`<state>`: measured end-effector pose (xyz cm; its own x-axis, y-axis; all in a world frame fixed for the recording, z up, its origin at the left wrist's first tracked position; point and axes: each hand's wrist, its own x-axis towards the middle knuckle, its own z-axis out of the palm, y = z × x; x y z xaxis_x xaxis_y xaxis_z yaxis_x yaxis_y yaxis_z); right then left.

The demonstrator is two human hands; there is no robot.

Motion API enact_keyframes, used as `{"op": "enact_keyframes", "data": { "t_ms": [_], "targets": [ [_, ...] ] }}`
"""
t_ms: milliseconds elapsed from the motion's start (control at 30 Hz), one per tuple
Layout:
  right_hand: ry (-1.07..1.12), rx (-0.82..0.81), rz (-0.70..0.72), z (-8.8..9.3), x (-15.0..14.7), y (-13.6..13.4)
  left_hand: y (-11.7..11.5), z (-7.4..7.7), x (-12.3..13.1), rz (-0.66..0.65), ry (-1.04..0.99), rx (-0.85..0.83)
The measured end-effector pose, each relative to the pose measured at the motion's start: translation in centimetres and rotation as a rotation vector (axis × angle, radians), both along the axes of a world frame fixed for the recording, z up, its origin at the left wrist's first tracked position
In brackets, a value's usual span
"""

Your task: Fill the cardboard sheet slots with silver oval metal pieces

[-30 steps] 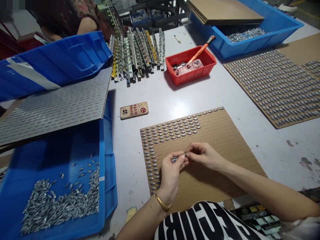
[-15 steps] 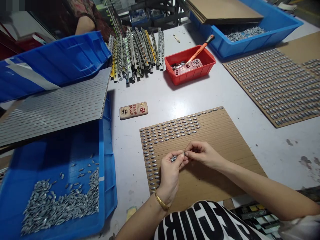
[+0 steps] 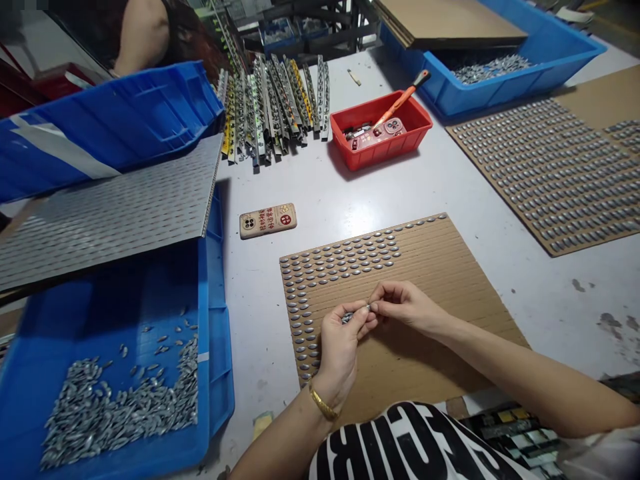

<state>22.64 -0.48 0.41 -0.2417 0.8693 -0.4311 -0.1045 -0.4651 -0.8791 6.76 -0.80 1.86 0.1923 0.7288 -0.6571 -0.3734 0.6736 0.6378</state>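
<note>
A brown cardboard sheet [image 3: 425, 333] lies in front of me, with rows of small grey oval metal pieces [image 3: 345, 260] along its far and left edges. Over its middle, my left hand [image 3: 345, 337] is closed around several loose metal pieces [image 3: 347, 318], partly hidden by the fingers. My right hand [image 3: 403, 307] pinches at the left hand's fingertips, where a small metal piece [image 3: 369, 307] shows between the two hands. Most of that piece is covered.
At left, a blue bin [image 3: 215, 373] holds many loose metal pieces. A phone [image 3: 268, 221], a red tray [image 3: 385, 155], metal strips [image 3: 275, 107] and another blue bin [image 3: 520, 93] stand beyond the sheet. A filled cardboard sheet [image 3: 555, 180] lies right. A co-worker's arm [image 3: 143, 33] shows at back.
The co-worker's arm at the back left has moved left and lower. My hands stay almost where they were, fingertips still together.
</note>
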Motion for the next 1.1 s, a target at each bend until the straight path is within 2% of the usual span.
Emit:
{"op": "enact_keyframes", "data": {
  "t_ms": [333, 867, 1100],
  "targets": [
    [0.003, 0.003, 0.003, -0.17, -0.05, 0.01, 0.21, -0.22, -0.18, -0.012, -0.026, -0.027],
    [-0.016, 0.043, -0.016, -0.7, -0.2, -0.17, 0.1, -0.99, 0.06, -0.002, 0.027, 0.019],
    [0.022, -0.013, -0.039, -0.55, -0.09, -0.23, 0.22, -0.46, -0.02, 0.002, -0.007, -0.011]
  ]
}}
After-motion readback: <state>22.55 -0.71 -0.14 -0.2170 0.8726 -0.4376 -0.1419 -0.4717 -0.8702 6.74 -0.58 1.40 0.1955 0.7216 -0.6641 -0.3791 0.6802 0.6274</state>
